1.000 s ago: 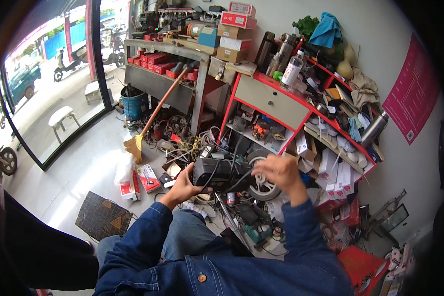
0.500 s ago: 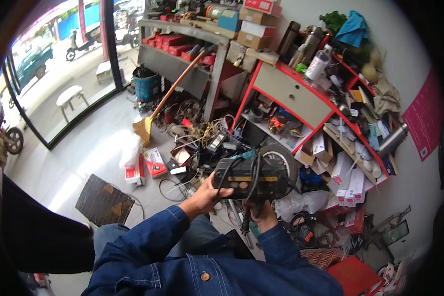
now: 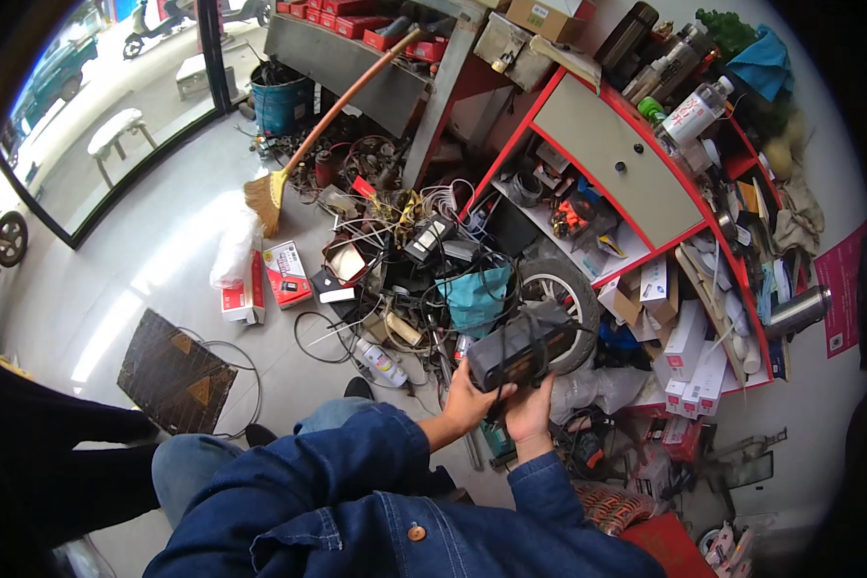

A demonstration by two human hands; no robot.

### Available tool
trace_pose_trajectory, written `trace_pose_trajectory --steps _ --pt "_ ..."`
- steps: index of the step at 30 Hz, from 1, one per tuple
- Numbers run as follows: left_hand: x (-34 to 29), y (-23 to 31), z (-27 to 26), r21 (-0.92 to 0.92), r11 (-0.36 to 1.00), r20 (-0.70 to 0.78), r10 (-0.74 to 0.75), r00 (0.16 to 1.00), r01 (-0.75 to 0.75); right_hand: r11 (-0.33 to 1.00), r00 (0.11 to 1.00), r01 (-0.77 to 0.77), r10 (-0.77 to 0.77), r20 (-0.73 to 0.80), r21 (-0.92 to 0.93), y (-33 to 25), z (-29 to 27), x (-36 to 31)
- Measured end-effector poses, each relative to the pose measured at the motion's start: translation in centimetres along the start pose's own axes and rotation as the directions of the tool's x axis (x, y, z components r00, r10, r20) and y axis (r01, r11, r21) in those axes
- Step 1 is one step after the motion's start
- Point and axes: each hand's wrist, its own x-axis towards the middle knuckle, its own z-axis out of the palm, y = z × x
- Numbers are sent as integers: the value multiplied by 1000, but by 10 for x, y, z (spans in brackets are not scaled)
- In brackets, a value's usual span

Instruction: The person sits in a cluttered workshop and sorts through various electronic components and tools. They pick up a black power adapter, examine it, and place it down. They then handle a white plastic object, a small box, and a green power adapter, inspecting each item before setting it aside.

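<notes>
Remote view here: I'm seeing a grey floor [image 3: 63, 308], junk [image 3: 429, 241] crowding a red-edged cabinet [image 3: 612, 164]. The box [image 3: 511, 349] is hanging over the junk, long axis slanting, far end pointing up-right toward the wheel [image 3: 591, 313]. Left hand [image 3: 469, 398] is gripping the near end; right hand [image 3: 530, 414] is cupping below, can't tell how closed.

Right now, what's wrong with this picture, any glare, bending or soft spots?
Head view: daylight glares in a streak on the floor; head view: the white stool beyond the glass looks washed out; head view: the red-edged cabinet bows from fisheye distortion, and the corners go black; head view: the held black box looks dim and slightly soft.
</notes>
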Motion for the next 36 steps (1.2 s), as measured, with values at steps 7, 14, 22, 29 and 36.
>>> trace_pose_trajectory --steps 7,14,22,29,36 --pt "12 -33 6 -208 921 -174 -365 914 328 967 999 -16 28 45 -253 29 -46 76" --pt "26 -24 -7 -65 906 -354 -413 839 419 981 998 -35 45 45 -190 70 -44 93" --pt "22 -4 -6 -96 894 -258 -446 857 437 922 978 195 -208 -2 -335 53 -19 195" --pt "19 13 -2 57 908 -173 -401 899 416 605 870 47 -416 -265 -795 9 12 367" --pt "32 123 -9 319 940 441 -37 897 -118 174 788 282 -603 124 -944 74 -39 328"
